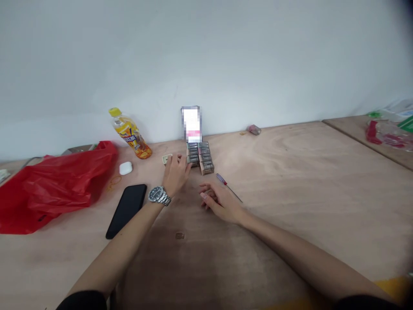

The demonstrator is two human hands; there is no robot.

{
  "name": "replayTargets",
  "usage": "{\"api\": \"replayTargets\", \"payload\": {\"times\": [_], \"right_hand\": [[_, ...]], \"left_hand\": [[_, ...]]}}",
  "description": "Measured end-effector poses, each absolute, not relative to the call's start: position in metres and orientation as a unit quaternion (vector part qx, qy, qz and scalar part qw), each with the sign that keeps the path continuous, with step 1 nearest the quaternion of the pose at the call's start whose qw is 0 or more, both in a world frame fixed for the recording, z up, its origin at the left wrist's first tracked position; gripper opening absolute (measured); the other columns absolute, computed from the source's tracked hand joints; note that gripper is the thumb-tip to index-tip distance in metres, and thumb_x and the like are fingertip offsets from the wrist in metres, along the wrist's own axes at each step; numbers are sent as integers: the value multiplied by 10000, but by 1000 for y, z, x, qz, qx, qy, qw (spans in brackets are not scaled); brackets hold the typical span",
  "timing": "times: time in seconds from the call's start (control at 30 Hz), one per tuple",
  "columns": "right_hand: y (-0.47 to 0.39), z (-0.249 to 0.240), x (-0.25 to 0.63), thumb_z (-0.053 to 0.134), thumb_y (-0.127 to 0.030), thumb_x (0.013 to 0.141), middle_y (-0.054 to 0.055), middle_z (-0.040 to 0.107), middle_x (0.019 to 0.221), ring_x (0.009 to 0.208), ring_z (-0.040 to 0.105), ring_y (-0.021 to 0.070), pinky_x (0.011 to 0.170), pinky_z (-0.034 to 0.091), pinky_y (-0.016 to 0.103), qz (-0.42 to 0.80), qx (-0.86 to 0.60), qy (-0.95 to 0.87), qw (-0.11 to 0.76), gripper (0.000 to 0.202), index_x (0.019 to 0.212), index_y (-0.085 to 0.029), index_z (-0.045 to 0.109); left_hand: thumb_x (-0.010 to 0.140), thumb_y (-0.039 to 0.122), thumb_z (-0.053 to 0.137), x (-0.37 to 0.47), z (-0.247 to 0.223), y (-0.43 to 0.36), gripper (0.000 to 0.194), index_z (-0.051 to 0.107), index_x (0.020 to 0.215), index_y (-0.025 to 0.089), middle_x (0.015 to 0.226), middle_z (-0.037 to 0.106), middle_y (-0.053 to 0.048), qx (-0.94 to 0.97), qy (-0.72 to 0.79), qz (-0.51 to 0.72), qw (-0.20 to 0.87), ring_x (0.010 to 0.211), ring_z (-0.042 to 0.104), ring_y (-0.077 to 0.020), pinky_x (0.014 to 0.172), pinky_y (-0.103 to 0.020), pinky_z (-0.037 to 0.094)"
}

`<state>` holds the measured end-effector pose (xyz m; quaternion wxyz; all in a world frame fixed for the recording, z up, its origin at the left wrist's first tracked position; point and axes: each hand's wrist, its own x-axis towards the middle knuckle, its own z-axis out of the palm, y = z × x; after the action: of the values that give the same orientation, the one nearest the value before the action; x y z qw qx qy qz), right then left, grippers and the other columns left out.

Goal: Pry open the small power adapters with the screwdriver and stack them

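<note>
My left hand, a metal watch on its wrist, reaches forward with fingers bent and apart. Its fingertips are by the left row of small clear-topped boxes; whether they touch cannot be made out. Just behind those fingers lies a small pale card-like piece. My right hand hovers over or rests on the wooden table, loosely curled with its fingers apart, and nothing shows in it. A thin screwdriver lies beside it, shaft pointing toward me.
A lit phone leans against the wall behind the boxes. To the left are a drink bottle, a white earbud case, a black phone and a red plastic bag. A small brown piece lies in front.
</note>
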<state>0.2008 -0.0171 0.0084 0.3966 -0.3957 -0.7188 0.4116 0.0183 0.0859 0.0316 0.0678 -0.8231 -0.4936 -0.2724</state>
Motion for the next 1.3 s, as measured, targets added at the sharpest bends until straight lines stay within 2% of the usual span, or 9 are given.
{"api": "replayTargets", "payload": {"times": [0.1,0.23,0.33,0.53,0.67,0.8,0.9,1.03,1.3], "right_hand": [[-18,8,201,421,-372,983,62,642,971,731,677,136,649,556,286,418,-398,-717,391,297,1224,-202,452],[-18,9,201,425,-365,982,69,641,1010,760,674,139,668,557,294,412,-400,-724,383,292,1224,-203,453],[-18,8,201,422,-372,983,75,643,1021,764,672,142,676,553,302,408,-396,-727,384,303,1234,-204,453],[-20,9,201,449,-315,966,77,644,1010,800,654,161,727,554,337,348,-399,-739,417,255,1195,-206,468],[-20,13,200,524,-254,905,129,592,1139,1045,589,236,889,522,433,223,-424,-756,446,289,1187,-213,479],[-17,13,199,623,-277,855,165,468,1372,1297,442,283,1064,410,500,193,-440,-771,418,533,1332,-200,398],[-14,11,200,654,-308,851,159,537,1338,1234,525,286,1031,444,506,236,-444,-791,348,616,1383,-188,369],[-11,11,203,640,-248,865,121,597,1292,1196,567,271,1028,455,490,247,-428,-813,308,491,1325,-207,471],[-13,14,205,584,-77,816,102,631,1223,1129,598,253,965,503,430,250,-391,-828,315,482,1280,-197,534]], "left_hand": [[893,335,559,28,23,95,244,622,921,101,949,605,-177,-794,-539,-281,9,965,557,-332,842,-512,473],[934,285,477,27,14,102,284,586,714,144,723,594,-62,-787,-545,-288,-13,856,613,-234,763,-393,499],[961,253,383,24,12,98,302,593,774,143,750,577,-27,-788,-537,-300,-22,862,613,-185,764,-347,497],[903,233,521,10,15,63,132,593,816,166,956,582,-99,-791,-517,-323,-51,1006,576,-248,860,-416,521],[955,257,460,-4,22,25,161,591,900,180,1219,545,-114,-815,-449,-335,-147,1207,522,-228,1030,-417,443],[975,252,440,-10,22,-4,147,571,1026,208,1289,567,-94,-835,-400,-293,-239,1231,537,-197,1035,-374,450],[967,271,467,-11,17,-10,156,548,1084,209,1305,569,-99,-830,-400,-285,-264,1190,575,-196,1005,-371,481],[906,322,589,-13,13,-7,473,419,1335,222,1294,592,-89,-825,-407,-282,-273,1155,603,-211,999,-404,502],[939,296,537,-17,19,-10,472,398,1386,238,1329,574,-73,-868,-365,-235,-242,1182,587,-199,1019,-372,490]]}}
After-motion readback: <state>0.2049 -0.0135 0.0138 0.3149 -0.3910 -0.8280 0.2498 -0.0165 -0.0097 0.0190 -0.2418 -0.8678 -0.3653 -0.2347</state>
